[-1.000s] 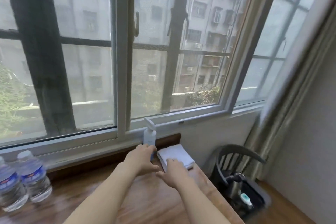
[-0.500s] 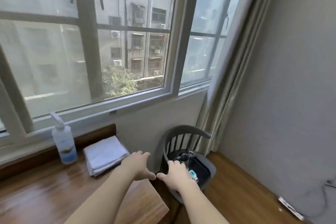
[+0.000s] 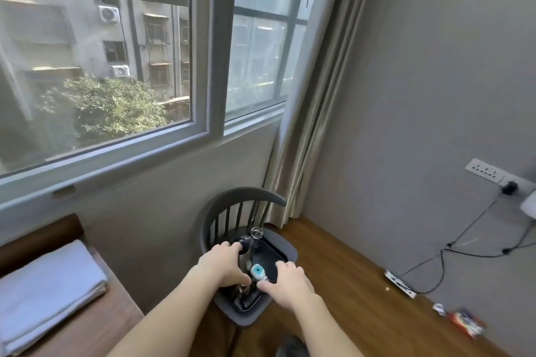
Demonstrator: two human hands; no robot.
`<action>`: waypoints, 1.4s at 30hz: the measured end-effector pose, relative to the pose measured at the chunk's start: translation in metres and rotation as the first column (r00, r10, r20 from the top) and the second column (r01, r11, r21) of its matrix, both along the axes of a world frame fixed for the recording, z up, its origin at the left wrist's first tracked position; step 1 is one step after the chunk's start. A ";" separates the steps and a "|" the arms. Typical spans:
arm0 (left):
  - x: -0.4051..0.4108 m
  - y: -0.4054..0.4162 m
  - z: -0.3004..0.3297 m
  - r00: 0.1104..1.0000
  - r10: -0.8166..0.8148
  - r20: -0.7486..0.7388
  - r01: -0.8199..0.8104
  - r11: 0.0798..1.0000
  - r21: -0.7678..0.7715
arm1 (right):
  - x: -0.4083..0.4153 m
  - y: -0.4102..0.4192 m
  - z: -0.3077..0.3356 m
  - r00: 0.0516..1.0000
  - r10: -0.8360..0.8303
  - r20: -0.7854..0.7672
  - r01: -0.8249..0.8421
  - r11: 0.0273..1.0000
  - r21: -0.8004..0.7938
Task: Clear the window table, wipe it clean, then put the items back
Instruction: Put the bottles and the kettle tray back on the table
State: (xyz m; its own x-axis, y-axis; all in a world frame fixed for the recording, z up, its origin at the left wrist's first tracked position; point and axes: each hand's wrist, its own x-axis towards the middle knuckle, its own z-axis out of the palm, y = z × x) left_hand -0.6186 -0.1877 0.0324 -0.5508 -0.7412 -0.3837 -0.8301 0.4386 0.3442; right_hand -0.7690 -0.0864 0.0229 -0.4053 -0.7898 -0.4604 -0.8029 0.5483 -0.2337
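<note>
At the far left, on the wooden desk (image 3: 95,324), a folded white towel (image 3: 49,290) lies flat near the desk's right edge, below the window (image 3: 95,66). Right of the desk, against the wall under the sill, stands a dark grey spindle-back chair (image 3: 246,197); a black tray (image 3: 275,252) sits on its seat. The tray carries a dark kettle-like vessel with a rounded lid knob (image 3: 246,240), a clear glass piece (image 3: 256,232) behind it, and a small white object with a blue face (image 3: 257,271) toward the front; finer detail is blurred. Left hand (image 3: 223,265): palm down over the tray's left side, fingers spread and only slightly bent, fingertips at the dark vessel; grip reads as open, nothing enclosed. Right hand (image 3: 285,280): palm down at the tray's right front edge, fingers loosely bent, thumb just beside the white-and-blue object; whether it pinches anything cannot be told. Further right: beige curtain (image 3: 316,95) in the corner, wood floor (image 3: 348,278), grey wall with a socket strip (image 3: 487,171), black cables (image 3: 452,252) trailing down, small items (image 3: 464,319) on the floor at the wall base.
</note>
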 end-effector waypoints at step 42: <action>-0.206 -0.078 -0.192 0.381 0.907 0.178 -0.890 0.307 0.338 | -0.292 -0.232 -0.162 0.870 0.475 0.132 -0.491 0.858 0.147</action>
